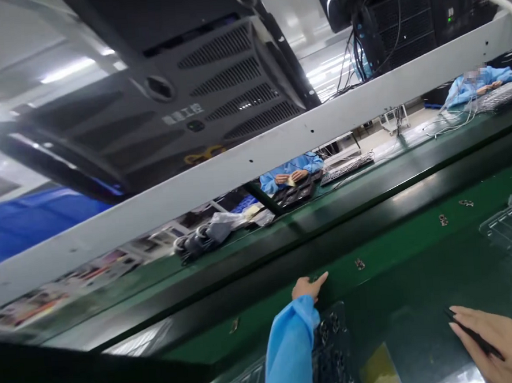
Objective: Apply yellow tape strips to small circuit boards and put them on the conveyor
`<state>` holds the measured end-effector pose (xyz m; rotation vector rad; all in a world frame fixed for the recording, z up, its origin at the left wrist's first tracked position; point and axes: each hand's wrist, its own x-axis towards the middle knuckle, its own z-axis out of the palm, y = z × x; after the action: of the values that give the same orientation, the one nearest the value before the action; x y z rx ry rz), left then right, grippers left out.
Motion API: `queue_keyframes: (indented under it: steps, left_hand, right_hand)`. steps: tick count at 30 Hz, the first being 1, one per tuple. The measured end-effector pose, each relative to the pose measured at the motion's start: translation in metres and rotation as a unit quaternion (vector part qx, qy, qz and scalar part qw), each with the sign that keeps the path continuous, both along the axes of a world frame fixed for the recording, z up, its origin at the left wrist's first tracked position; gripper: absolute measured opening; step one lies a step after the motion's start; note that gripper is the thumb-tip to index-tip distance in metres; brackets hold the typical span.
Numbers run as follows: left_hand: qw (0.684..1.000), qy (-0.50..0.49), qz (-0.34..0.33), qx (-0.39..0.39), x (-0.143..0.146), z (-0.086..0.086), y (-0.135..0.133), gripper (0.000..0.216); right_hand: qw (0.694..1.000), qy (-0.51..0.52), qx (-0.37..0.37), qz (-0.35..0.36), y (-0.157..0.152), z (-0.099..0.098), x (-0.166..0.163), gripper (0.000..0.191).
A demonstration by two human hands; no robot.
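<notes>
Two hands at work: left hand (308,287) reaching to pinch a small metal part (316,278) on the green tabletop (415,245); right hand (499,338) gripping black tweezers (473,334). Best lifted gently, clear of the tray (334,337).

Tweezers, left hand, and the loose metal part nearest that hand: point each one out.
Tweezers (473,334), head view, on the dark shaft across the right hand's fingers.
Left hand (308,286), head view, middle of the hand at the belt edge.
Loose metal part (360,264), head view, its centre on the green surface.
</notes>
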<state>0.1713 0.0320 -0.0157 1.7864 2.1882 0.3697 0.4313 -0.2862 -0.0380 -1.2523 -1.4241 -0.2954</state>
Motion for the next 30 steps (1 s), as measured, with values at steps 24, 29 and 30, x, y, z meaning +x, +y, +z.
queue_keyframes:
  steps: [24,29,30]
  left_hand:
    - [0.966,-0.095,-0.208,0.122,0.030,0.066,-0.116,0.030]
    - [0.839,-0.113,-0.531,-0.041,0.050,0.032,-0.266,0.022]
    - [0.808,-0.094,-0.580,-0.045,0.052,0.021,-0.286,0.025]
  right_hand:
    - [0.907,0.281,-0.292,0.116,0.000,0.014,0.013,0.016]
    - [0.787,0.363,-0.433,0.246,-0.003,0.019,0.024,0.015]
    - [0.768,0.368,-0.454,0.260,-0.004,0.019,0.024,0.015]
